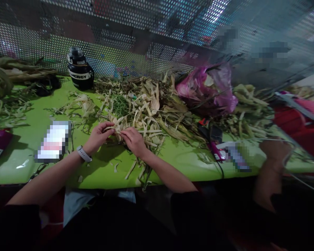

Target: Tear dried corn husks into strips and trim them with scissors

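Observation:
My left hand [98, 137], with a pale band on its wrist, is closed in a pinch on a pale strip of dried husk [117, 127]. From the other side the fingers of my right hand [135, 141] are pressed together on the same husk. Both hands meet just above the green table [102, 174], at the near edge of a heap of dry husk strips [146, 111]. A bundle of thin green strands [120, 105] lies on the heap behind my fingers. The fingertips partly hide what is pinched.
At the back stands a black bottle [80, 71] against a perforated metal screen [120, 48]. A phone [54, 141] lies left of my arm. A pink plastic bag [206, 89] sits back right. Another person's hand [276, 151] is at the right, near a second phone [238, 157].

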The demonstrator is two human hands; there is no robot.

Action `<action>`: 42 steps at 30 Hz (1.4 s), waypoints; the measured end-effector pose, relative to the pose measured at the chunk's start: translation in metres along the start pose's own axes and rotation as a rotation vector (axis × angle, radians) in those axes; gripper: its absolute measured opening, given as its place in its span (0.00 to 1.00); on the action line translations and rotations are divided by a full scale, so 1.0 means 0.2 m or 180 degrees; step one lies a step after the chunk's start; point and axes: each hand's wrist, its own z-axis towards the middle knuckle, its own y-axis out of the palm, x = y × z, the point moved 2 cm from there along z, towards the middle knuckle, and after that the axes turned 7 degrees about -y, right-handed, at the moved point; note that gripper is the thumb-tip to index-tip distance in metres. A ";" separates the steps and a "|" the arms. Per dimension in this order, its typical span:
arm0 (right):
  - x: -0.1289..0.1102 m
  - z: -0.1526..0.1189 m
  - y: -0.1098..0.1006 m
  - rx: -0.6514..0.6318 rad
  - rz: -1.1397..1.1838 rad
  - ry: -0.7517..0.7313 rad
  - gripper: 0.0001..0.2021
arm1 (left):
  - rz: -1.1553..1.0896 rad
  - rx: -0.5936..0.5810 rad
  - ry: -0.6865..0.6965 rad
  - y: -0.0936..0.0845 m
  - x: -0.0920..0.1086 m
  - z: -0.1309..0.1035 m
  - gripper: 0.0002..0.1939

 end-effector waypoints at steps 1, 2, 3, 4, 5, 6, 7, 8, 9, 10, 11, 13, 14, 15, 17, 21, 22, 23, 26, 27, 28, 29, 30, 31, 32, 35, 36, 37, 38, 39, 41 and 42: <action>0.00 0.00 0.00 -0.0084 -0.0196 -0.0073 0.12 | 0.0190 -0.0031 0.0039 0.00 -0.01 0.00 0.18; -0.01 0.00 0.00 -0.0143 -0.0376 -0.0139 0.12 | 0.0402 -0.0083 0.0116 0.00 -0.01 0.01 0.17; -0.01 0.00 0.00 -0.0172 -0.0528 -0.0216 0.11 | 0.0629 -0.0155 0.0237 -0.01 -0.02 0.01 0.16; -0.02 0.00 0.00 -0.0179 -0.0646 -0.0314 0.10 | 0.0866 -0.0238 0.0394 -0.01 -0.02 0.01 0.14; -0.03 0.01 0.00 -0.0175 -0.0731 -0.0415 0.10 | 0.1095 -0.0309 0.0575 -0.01 -0.02 0.01 0.12; -0.03 0.00 0.00 -0.0161 -0.0793 -0.0500 0.10 | 0.1302 -0.0367 0.0759 -0.01 -0.01 0.01 0.11; -0.03 0.00 0.01 -0.0137 -0.0845 -0.0548 0.10 | 0.1482 -0.0412 0.0913 -0.01 -0.01 0.01 0.10; -0.03 0.00 0.01 -0.0111 -0.0885 -0.0554 0.10 | 0.1625 -0.0444 0.1018 -0.01 0.00 0.01 0.10; -0.03 0.00 0.02 -0.0095 -0.0904 -0.0530 0.11 | 0.1723 -0.0462 0.1092 -0.01 0.01 0.00 0.10; -0.03 0.00 0.02 -0.0088 -0.0891 -0.0486 0.11 | 0.1785 -0.0484 0.1144 -0.01 0.02 0.00 0.10; -0.03 0.00 0.03 -0.0094 -0.0847 -0.0435 0.12 | 0.1829 -0.0519 0.1180 -0.01 0.03 0.00 0.11; -0.03 0.00 0.04 -0.0131 -0.0682 -0.0324 0.13 | 0.1871 -0.0611 0.1213 -0.01 0.05 0.00 0.10; -0.03 -0.01 0.04 -0.0143 -0.0570 -0.0257 0.14 | 0.1865 -0.0650 0.1219 -0.01 0.06 0.00 0.10; -0.03 -0.01 0.04 -0.0147 -0.0436 -0.0177 0.14 | 0.1844 -0.0687 0.1215 -0.01 0.07 0.00 0.09; -0.04 -0.01 0.04 -0.0132 -0.0069 0.0054 0.14 | 0.1778 -0.0745 0.1180 -0.02 0.07 -0.01 0.09; -0.04 -0.02 0.02 -0.0077 0.1003 0.0824 0.13 | 0.1457 -0.0812 0.1038 -0.03 0.06 -0.01 0.15; -0.03 -0.02 0.02 -0.0065 0.1280 0.1023 0.13 | 0.1348 -0.0800 0.1015 -0.03 0.06 -0.02 0.19; -0.03 -0.01 0.03 -0.0061 0.1560 0.1196 0.12 | 0.1254 -0.0765 0.1008 -0.03 0.05 -0.02 0.23; -0.02 0.00 0.05 -0.0108 0.2439 0.1621 0.14 | 0.0953 -0.0614 0.0996 -0.03 0.04 -0.01 0.29; -0.01 0.00 0.05 -0.0139 0.2728 0.1733 0.15 | 0.0781 -0.0596 0.0936 -0.02 0.03 -0.01 0.28; -0.01 0.00 0.06 -0.0165 0.2985 0.1826 0.16 | 0.0568 -0.0606 0.0841 -0.02 0.02 0.00 0.27; -0.01 0.01 0.07 -0.0170 0.3193 0.1901 0.18 | 0.0343 -0.0630 0.0727 -0.01 0.01 0.00 0.26; 0.00 0.01 0.07 -0.0141 0.3345 0.1958 0.19 | 0.0147 -0.0665 0.0605 -0.01 0.00 0.00 0.24; 0.00 0.01 0.07 -0.0098 0.3449 0.2004 0.20 | 0.0005 -0.0690 0.0494 0.00 -0.01 0.01 0.22; 0.00 0.01 0.07 -0.0060 0.3514 0.2044 0.20 | -0.0074 -0.0690 0.0403 0.01 -0.02 0.01 0.21; 0.00 0.01 0.08 -0.0050 0.3585 0.2117 0.20 | -0.0013 -0.0615 0.0258 0.03 -0.05 0.01 0.20; 0.00 0.01 0.08 -0.0081 0.3593 0.2124 0.20 | 0.0013 -0.0590 0.0255 0.03 -0.05 0.01 0.20; -0.01 0.00 0.09 -0.0111 0.3594 0.2129 0.20 | 0.0009 -0.0586 0.0259 0.03 -0.06 0.01 0.20; -0.01 0.00 0.09 -0.0136 0.3588 0.2135 0.20 | -0.0025 -0.0621 0.0253 0.04 -0.06 0.01 0.19; -0.03 -0.01 0.09 -0.0163 0.3575 0.2148 0.20 | -0.0095 -0.0665 0.0248 0.04 -0.07 0.01 0.19; -0.05 -0.01 0.09 -0.0251 0.3500 0.2170 0.19 | -0.0277 -0.0694 0.0213 0.04 -0.07 0.02 0.17; -0.05 0.00 0.07 -0.0307 0.3402 0.2154 0.19 | -0.0371 -0.0654 0.0188 0.03 -0.07 0.02 0.17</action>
